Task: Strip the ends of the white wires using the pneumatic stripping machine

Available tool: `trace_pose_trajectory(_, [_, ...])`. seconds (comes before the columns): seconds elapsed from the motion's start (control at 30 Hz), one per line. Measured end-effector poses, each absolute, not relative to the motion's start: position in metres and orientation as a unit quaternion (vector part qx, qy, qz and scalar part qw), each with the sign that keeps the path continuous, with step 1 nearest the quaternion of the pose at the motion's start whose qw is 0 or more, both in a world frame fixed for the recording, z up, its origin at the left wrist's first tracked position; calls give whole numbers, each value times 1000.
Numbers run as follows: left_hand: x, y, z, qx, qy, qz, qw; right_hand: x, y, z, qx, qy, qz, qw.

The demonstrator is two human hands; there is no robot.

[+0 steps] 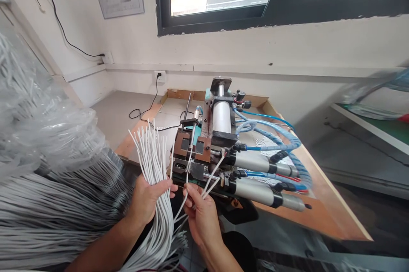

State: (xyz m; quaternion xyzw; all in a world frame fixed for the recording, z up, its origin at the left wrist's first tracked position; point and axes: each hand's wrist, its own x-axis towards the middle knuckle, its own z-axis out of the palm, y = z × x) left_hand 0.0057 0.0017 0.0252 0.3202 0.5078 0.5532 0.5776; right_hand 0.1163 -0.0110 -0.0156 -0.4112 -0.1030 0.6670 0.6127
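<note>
My left hand (148, 197) is closed around a thick bundle of white cables (156, 161), whose ends fan upward while the lengths hang down below the wrist. Close beside it, my right hand (201, 210) pinches a single white cable (187, 174) between thumb and fingertips. That cable runs up into the front of a pneumatic machine (200, 148), between its brown jaw blocks. A few more white cables (212, 182) pass through my right hand and point up to the right, past the machine's front cylinder. Some fingers of both hands are hidden behind the cables.
Large heaps of grey cables (57, 216) lie at left, partly under clear plastic (47, 118). Blue air hoses (287, 136) loop right of the machine, above silver cylinders (255, 191). The wooden tabletop (335, 216) has a cardboard edge. A shelf (377, 131) stands at right.
</note>
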Motion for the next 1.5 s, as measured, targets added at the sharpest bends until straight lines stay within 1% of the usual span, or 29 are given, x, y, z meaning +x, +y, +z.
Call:
trace_pose_trajectory(0.1, [6,1,25,328,509,549,576,114,-11,-15,-393,-118,678,610])
trace_pose_trajectory(0.2, [7,0,25,333,512,534,584,112,-11,-14,-352,-147,721,578])
trace_pose_trajectory(0.27, [8,-1,24,342,507,518,598,111,-11,-13,-357,-151,732,560])
trace_pose_trajectory(0.43, [7,-3,19,416,487,504,579,114,-11,-13,-403,-189,677,587])
trace_pose_trajectory(0.57, [3,-4,15,396,489,493,601,118,-16,-17,-423,-207,644,603])
trace_pose_trajectory(0.73, [1,-3,18,349,508,510,600,119,-21,-20,-440,-197,643,595])
trace_pose_trajectory(0.93, [2,-3,19,355,499,527,589,118,-16,-16,-438,-175,655,591])
trace_pose_trajectory(1.07, [2,-3,19,376,501,540,562,116,-15,-21,-420,-196,654,598])
trace_pose_trajectory(1.23, [1,-1,21,386,501,554,541,112,-20,-28,-401,-276,691,535])
trace_pose_trajectory(1.37, [2,-1,24,356,494,549,573,112,-25,-30,-434,-259,643,575])
trace_pose_trajectory(1.5, [1,0,23,314,501,542,597,115,-26,-29,-437,-231,615,615])
